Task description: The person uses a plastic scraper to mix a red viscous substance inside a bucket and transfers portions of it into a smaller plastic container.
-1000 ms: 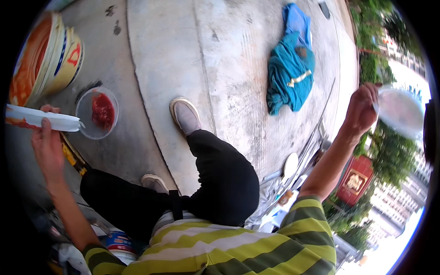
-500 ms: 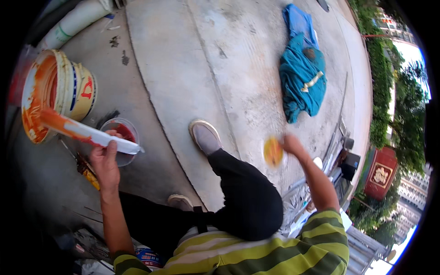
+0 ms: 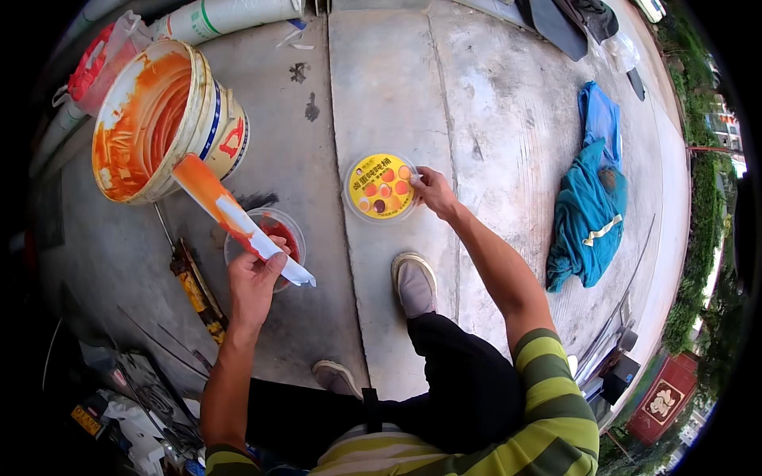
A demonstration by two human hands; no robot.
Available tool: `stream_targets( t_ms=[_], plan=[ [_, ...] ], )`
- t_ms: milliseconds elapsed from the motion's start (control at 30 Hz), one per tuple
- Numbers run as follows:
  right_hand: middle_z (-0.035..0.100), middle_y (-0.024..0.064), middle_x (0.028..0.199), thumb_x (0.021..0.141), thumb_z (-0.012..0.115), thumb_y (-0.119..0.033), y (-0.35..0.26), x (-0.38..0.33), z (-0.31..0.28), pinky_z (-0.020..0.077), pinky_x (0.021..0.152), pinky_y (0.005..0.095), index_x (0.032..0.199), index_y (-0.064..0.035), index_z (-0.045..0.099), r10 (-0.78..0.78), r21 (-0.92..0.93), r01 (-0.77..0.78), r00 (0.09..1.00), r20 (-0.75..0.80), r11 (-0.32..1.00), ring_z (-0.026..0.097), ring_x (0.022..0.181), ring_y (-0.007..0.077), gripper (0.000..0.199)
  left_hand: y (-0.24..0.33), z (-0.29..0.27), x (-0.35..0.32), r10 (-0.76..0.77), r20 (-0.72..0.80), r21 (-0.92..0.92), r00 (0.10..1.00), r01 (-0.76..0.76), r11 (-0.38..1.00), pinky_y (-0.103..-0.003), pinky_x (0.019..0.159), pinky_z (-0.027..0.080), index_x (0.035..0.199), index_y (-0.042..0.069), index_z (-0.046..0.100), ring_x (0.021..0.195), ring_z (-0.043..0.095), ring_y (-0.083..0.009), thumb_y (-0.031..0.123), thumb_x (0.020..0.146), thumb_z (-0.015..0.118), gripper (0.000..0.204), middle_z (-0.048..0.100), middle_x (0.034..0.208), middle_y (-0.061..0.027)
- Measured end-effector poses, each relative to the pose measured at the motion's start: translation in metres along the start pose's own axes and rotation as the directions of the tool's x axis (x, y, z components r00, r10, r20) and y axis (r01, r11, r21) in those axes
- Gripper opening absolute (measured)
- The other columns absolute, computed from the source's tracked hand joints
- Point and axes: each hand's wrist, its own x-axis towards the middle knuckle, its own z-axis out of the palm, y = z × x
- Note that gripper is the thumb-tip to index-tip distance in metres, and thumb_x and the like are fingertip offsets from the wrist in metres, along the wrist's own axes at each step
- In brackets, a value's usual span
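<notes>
My left hand (image 3: pixel 252 284) grips a flat white stick (image 3: pixel 238 218) smeared with orange paint; its far end points toward a tilted bucket (image 3: pixel 163 119) coated inside with orange paint. Under the stick sits a small clear tub (image 3: pixel 274 230) holding red paint. My right hand (image 3: pixel 432 193) holds a round yellow lid (image 3: pixel 381 187) by its right edge, low over the concrete floor (image 3: pixel 492 103). My grey shoe (image 3: pixel 415 284) is just below the lid.
A teal and blue cloth (image 3: pixel 591 198) lies on the concrete to the right. A yellow-handled tool (image 3: pixel 194 289) lies left of the tub. White rolled material (image 3: pixel 226 14) and a red-capped jug (image 3: pixel 99 59) sit at the top left. Clutter fills the lower left.
My right hand has swung in from the far right and brought the yellow lid down to the floor. My left hand has moved the stick toward the bucket. The view has tilted down.
</notes>
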Motion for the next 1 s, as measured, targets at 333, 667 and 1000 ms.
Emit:
stream_targets(
  t_ms=[333,667,1000],
  plan=[
    [0.060,0.0165,0.128,0.088,0.072,-0.017,-0.183,-0.087,0.091,0.0479,0.098,0.0361,0.133,-0.0045,0.055,-0.095,-0.199,0.203,0.889,0.448,0.959,0.058,0.115,0.0254,0.050,-0.086,-0.019,0.004,0.026,-0.184,-0.035,0.983,-0.033,0.999,-0.022,0.067,0.049,0.107,0.000,0.067,0.082,0.060,-0.0079,0.000,0.086,0.071,0.022,0.062,0.096,-0.0012],
    [0.065,0.0083,0.108,0.098,0.058,-0.010,-0.200,-0.068,0.167,0.0485,0.088,0.0318,0.128,0.0015,0.055,-0.126,0.084,0.107,0.496,0.859,0.991,0.061,0.098,0.0153,0.033,0.000,-0.010,0.018,0.148,-0.126,0.025,0.981,-0.146,0.989,-0.026,0.082,0.050,0.121,0.000,0.059,0.098,0.060,-0.0107,0.019,0.091,0.073,0.038,0.060,0.115,-0.0054],
    [0.063,0.0065,0.095,0.104,0.049,-0.023,-0.201,-0.070,0.129,0.0488,0.085,0.0290,0.127,0.0011,0.052,-0.365,0.174,0.333,0.693,0.622,0.927,0.061,0.086,0.0134,0.034,0.074,-0.209,0.032,-0.195,-0.600,-0.378,0.776,-0.061,0.924,-0.043,0.094,0.050,0.143,-0.003,0.040,0.112,0.057,-0.0254,0.060,0.094,0.054,0.080,0.057,0.124,-0.0176]
  ],
)
